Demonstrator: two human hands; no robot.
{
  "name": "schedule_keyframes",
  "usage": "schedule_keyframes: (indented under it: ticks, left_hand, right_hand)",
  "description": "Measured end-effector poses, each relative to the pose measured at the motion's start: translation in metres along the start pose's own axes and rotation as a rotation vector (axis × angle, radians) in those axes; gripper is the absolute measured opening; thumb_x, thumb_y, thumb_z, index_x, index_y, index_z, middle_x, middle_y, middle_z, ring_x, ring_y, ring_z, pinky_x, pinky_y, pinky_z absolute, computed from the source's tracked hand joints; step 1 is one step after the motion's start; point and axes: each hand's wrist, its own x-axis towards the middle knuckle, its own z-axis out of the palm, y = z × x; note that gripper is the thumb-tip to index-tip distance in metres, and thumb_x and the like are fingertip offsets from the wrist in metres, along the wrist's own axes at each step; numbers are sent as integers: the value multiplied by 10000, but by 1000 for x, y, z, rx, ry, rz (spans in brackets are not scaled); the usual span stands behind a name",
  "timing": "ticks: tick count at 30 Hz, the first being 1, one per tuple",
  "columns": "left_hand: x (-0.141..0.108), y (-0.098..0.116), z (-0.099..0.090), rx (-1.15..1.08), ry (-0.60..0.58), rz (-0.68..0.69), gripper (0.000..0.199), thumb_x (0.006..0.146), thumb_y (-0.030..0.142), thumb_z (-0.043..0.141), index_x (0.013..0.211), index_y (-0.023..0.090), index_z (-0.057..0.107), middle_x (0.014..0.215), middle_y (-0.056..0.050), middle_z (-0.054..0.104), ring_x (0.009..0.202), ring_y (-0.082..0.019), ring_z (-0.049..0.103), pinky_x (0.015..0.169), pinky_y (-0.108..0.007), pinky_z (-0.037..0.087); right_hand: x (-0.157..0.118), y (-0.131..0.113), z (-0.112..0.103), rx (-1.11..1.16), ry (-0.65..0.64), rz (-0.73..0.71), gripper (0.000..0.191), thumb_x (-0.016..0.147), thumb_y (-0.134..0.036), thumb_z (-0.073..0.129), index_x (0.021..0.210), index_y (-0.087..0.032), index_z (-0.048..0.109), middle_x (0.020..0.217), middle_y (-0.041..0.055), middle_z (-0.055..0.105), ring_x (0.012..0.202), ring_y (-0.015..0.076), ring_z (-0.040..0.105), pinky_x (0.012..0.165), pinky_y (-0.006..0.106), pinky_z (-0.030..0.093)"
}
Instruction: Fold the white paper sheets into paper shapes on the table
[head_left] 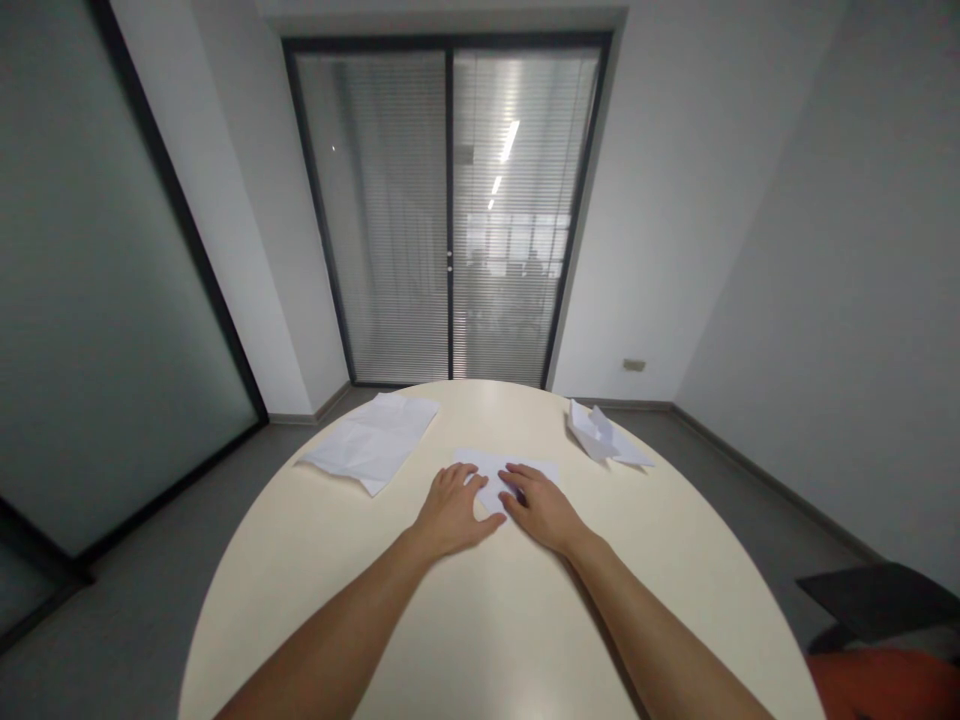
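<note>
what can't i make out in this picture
Head view, all four:
Middle paper: partly hidden by left grip and right grip.
Table: near edge cut off by the bottom frame edge.
Red seat: cut off by right and bottom frame edges.
Whatever lies beyond the blinds: blurred by their slats.

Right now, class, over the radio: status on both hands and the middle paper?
Left hand, right hand: both on white paper. Paper partly hidden beneath them. Creased sheet left, folded sheet right, both apart from hands.
</note>
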Motion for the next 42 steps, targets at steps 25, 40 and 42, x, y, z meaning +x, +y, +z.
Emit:
schedule_keyframes:
  ticks: [25, 40, 42]
  left_hand:
    - [-4, 2, -3, -7, -102, 138, 583, 835, 453, 646, 1380, 263, 561, 1477, -109, 494, 1379, -334, 406, 1187, -546, 245]
    - [-2, 3, 1, 4, 29, 130, 362, 887, 275, 580, 1226, 184, 666, 1320, -112, 617, 1226, -278, 520, 1091, -457, 403]
    - [-1, 3, 1, 1, 40, 118, 356, 881, 251, 583, 1221, 187, 669, 1285, -106, 628, 1188, -272, 537, 1064, -446, 427]
  right_hand:
    - [0, -1, -11, -170, 108, 135, 394, 917, -296, 543, 1259, -133, 647, 1267, 135, 666, 1200, 255, 588, 1078, 351, 384]
    - [2, 0, -14, -138, 127, 186, 412, 901, -286, 578, 1281, -141, 644, 1200, 129, 668, 1128, 244, 607, 998, 304, 423]
    - [2, 0, -14, -126, 129, 198, 415, 901, -278, 575, 1285, -138, 646, 1177, 125, 669, 1082, 234, 631, 974, 293, 433]
